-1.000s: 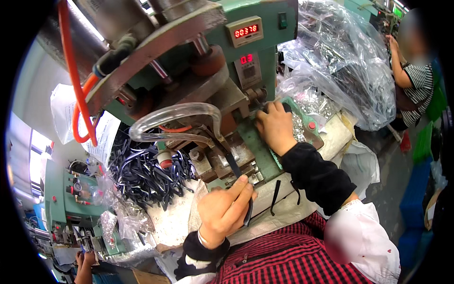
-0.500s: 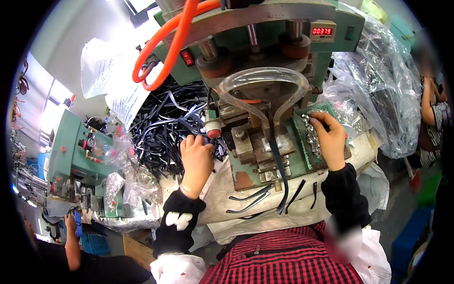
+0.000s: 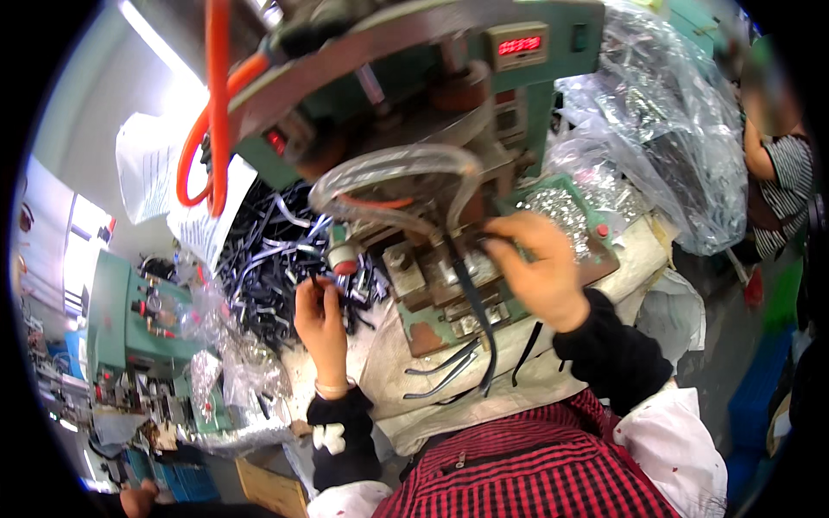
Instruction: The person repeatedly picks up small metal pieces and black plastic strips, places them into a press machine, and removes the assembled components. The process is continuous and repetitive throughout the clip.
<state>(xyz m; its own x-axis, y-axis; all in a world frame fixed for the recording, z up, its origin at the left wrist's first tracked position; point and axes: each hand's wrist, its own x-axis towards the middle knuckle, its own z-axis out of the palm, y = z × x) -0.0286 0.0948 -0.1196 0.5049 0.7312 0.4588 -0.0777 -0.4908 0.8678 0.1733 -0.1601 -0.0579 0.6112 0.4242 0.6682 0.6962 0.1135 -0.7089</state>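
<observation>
My right hand (image 3: 542, 269) reaches over the right side of the press's metal fixture (image 3: 471, 269), thumb and fingers pinched near a black eyeglass temple (image 3: 473, 302). Whatever it pinches is too small and blurred to make out. The temple slants from the fixture toward me. My left hand (image 3: 321, 332) is raised at the near edge of a heap of dark eyeglass temples (image 3: 259, 259). Its thumb and fingertips are drawn together, with a dark bit between them that I cannot identify. Beyond my right hand, a green tray (image 3: 580, 207) holds small shiny metal pieces.
The green press (image 3: 553, 112) stands ahead, with an orange hose (image 3: 216, 112) and a clear looped tube (image 3: 397, 164). A red button (image 3: 344, 259) sits beside the fixture. Loose temples (image 3: 445, 371) lie on the cloth (image 3: 389, 406). Plastic bags (image 3: 665, 129) bulge at right; a person (image 3: 777, 173) is beyond.
My right hand has moved left from the tray of metal pieces to the fixture. My left hand has turned upright, its fingertips drawn together by the heap. The whole view has shifted.
</observation>
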